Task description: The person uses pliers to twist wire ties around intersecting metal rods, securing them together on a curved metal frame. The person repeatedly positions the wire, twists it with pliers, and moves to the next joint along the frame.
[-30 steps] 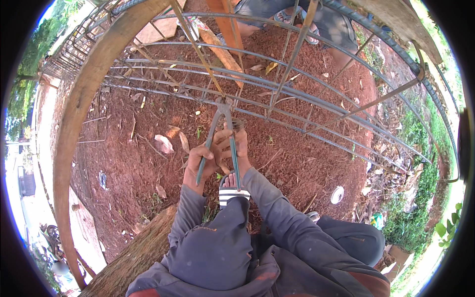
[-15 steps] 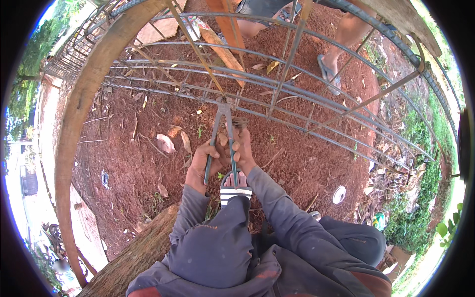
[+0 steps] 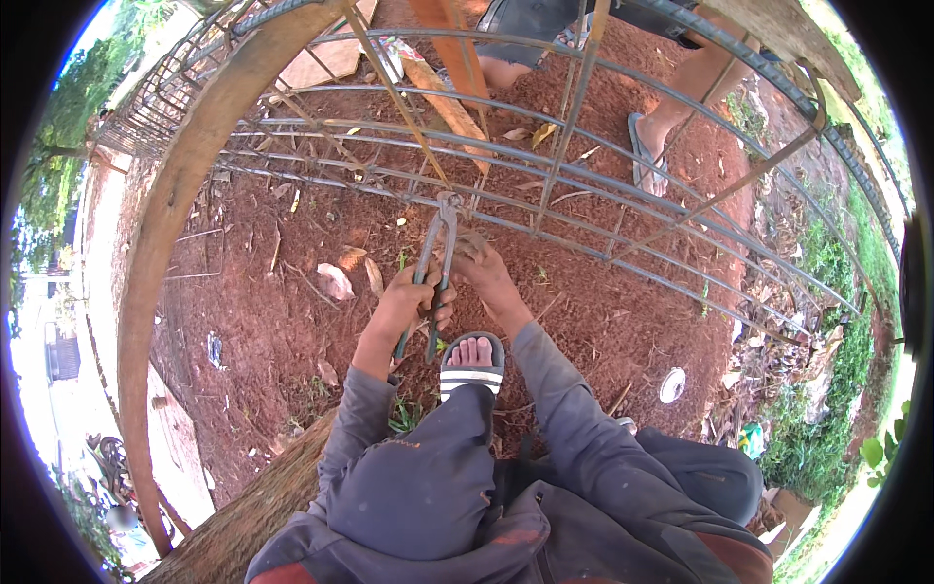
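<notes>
A pair of long-handled pincers [image 3: 449, 206] with dark green grips stands upright in front of me, jaws up at the lower bars of a steel rebar cage [image 3: 545, 234]. My left hand [image 3: 401, 304] is closed around both handles, which lie close together. Just right of the pincers' upper handles, my right hand [image 3: 492, 280] has its fingers curled inward; whatever is between them is too small and blurred to make out. A thin upright rod [image 3: 404, 107] of the cage runs down toward the jaws.
Curved wooden post [image 3: 161, 224] at left; log [image 3: 263, 487] below it. Beyond the cage are another person's leg and sandalled foot [image 3: 650, 156] and an orange-brown board [image 3: 452, 49]. Red soil [image 3: 603, 321] with dry leaves, a white round lid [image 3: 672, 385], and my sandalled foot [image 3: 472, 365] lie below.
The pincers' handles have come together in my left hand. My right hand has moved slightly right, away from the handles, its fingers still curled. The other person's leg has shifted slightly.
</notes>
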